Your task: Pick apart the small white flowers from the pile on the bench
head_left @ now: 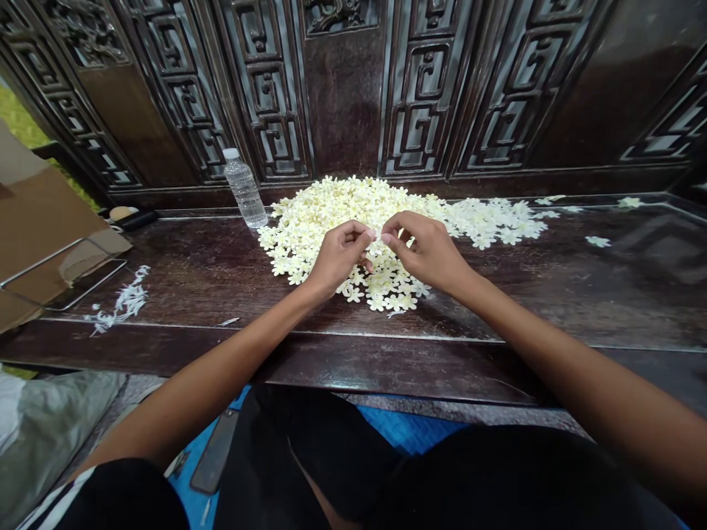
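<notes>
My left hand [343,254] and my right hand [423,246] meet over a wide heap of pale yellow artificial flowers [325,213] on the dark wooden bench. Thumb and forefinger of each hand are pinched, the fingertips almost touching. Something tiny and whitish seems to sit between them, too small to make out. Flatter, whiter flowers [491,221] trail off from the heap to the right. A small pile of thin white stem-like pieces [124,302] lies on the bench at the left.
A clear plastic bottle [244,190] stands left of the heap, against the carved wooden backrest [343,96]. At the far left are a cardboard box [38,235] and a metal wire frame [71,300]. Below, a phone [215,453] rests on a blue surface [409,428] beside my legs.
</notes>
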Available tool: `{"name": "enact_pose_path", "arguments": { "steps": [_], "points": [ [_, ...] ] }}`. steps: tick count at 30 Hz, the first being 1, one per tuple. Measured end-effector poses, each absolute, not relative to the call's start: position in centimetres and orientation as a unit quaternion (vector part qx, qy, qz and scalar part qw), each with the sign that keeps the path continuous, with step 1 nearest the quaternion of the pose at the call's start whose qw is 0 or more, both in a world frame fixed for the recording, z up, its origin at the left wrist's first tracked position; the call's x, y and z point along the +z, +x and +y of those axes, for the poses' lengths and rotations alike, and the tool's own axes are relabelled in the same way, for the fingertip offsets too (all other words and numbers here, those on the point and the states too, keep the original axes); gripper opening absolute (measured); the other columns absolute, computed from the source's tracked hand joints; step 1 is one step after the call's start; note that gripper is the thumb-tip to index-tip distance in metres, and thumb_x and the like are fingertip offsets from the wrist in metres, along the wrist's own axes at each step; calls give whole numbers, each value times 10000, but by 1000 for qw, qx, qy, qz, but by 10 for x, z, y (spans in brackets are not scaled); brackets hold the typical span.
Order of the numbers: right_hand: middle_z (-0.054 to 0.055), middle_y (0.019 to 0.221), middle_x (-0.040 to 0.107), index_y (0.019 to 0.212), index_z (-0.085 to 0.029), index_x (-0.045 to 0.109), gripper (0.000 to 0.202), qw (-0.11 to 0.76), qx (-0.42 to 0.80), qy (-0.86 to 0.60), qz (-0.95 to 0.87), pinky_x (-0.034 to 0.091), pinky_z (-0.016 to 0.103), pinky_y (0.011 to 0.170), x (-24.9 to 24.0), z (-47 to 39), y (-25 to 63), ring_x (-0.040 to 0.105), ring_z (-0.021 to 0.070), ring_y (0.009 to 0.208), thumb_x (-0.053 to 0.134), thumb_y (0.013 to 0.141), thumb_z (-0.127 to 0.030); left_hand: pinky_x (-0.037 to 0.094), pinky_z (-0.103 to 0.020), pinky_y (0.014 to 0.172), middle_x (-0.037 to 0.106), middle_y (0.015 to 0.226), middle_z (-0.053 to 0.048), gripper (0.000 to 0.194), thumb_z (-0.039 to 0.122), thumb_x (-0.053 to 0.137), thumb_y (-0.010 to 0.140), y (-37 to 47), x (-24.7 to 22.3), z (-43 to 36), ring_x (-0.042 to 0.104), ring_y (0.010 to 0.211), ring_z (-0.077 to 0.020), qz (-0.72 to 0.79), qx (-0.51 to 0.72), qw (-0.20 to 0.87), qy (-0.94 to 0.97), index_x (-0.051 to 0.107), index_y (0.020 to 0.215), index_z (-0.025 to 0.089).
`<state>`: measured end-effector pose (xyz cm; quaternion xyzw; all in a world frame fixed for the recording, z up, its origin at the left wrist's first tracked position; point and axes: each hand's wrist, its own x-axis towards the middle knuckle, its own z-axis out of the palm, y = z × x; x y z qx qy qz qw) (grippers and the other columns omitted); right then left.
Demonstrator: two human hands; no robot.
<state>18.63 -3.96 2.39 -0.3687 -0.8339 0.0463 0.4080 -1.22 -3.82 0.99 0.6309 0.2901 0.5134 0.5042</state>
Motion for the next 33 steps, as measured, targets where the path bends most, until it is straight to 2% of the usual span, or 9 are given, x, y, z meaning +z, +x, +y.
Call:
{"name": "enact_pose_path", "arguments": {
  "steps": [6, 10, 16, 22, 30, 33],
  "points": [
    [58, 891, 676, 949, -230, 614, 378, 417, 76, -366, -829, 433, 346, 684, 19, -40, 183, 598, 217, 787, 498, 1070, -569, 559, -223, 526, 554, 895, -21, 265, 406, 710, 967, -9, 11, -41, 522, 666, -73, 290, 520, 507, 623, 653, 875, 164],
    [61, 875, 671, 963, -227, 631, 470, 423, 123, -366, -820, 439, 340, 671, 21, -44, 180, 602, 220, 801, 487, 1045, -667, 543, -213, 524, 573, 914, -37, 311, 454, 698, 970, -8, 10, -41, 545, 728, -98, 299, 512, 499, 632, 642, 855, 170],
    [58, 850, 664, 918, -217, 644, 526, 434, 197, -370, -798, 446, 334, 668, 23, -45, 178, 601, 215, 797, 541, 991, -727, 554, -222, 517, 544, 884, -27, 382, 538, 720, 937, -8, 5, -39, 550, 701, -96, 286, 517, 492, 639, 654, 868, 168],
    [42, 818, 628, 876, -213, 596, 473, 444, 188, -373, -793, 407, 315, 638, 17, -45, 174, 561, 201, 768, 586, 995, -671, 550, -214, 531, 601, 909, -39, 414, 574, 705, 938, -7, 4, -39, 571, 687, -88, 317, 513, 475, 641, 627, 868, 174],
    [15, 747, 590, 823, -226, 544, 343, 467, 157, -388, -779, 385, 319, 614, 16, -46, 173, 516, 179, 685, 610, 1019, -500, 544, -212, 517, 574, 852, -29, 428, 591, 716, 921, -6, 4, -40, 563, 691, -100, 310, 521, 456, 652, 628, 841, 180],
    [28, 802, 619, 876, -228, 564, 274, 458, 127, -382, -792, 394, 324, 620, 18, -48, 173, 537, 188, 715, 571, 1041, -446, 535, -204, 515, 589, 847, -27, 426, 585, 723, 918, -7, 4, -40, 566, 677, -93, 323, 524, 443, 652, 628, 843, 176]
  ]
}}
